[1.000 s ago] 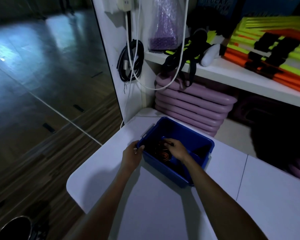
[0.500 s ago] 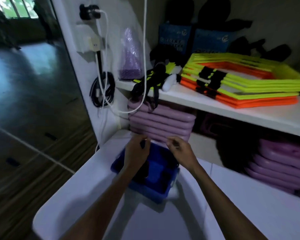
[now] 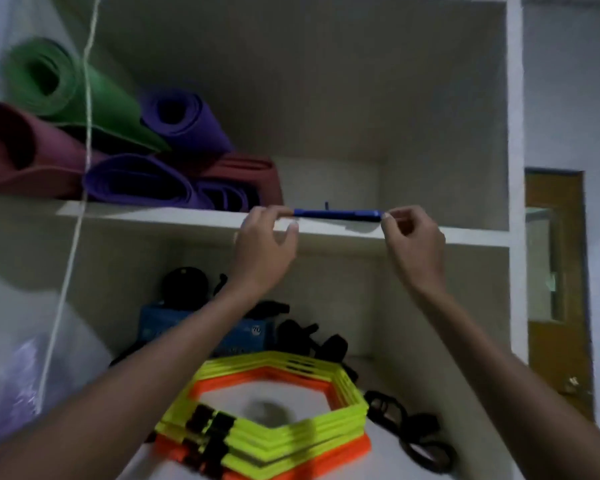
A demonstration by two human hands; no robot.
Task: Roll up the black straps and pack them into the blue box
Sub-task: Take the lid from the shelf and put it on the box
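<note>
Holding the blue box up at the upper shelf, one hand per end.

I see only the box's rim edge-on, sitting at the shelf's front lip. Left hand pinches the left end, thumb under, fingers on top; right hand pinches the right end with fingertips. Both grips narrow, closed on the box. Can't tell if the box bottom rests on the shelf or is still carried. Box contents hidden from this angle. Rolled mats, green, purple and maroon, fill the left of that shelf, well apart from the box. Lower shelf: stacked yellow and orange hexagon rings under my forearms, loose black straps just right of them, more black gear behind. White cord hangs down the left side.
</note>
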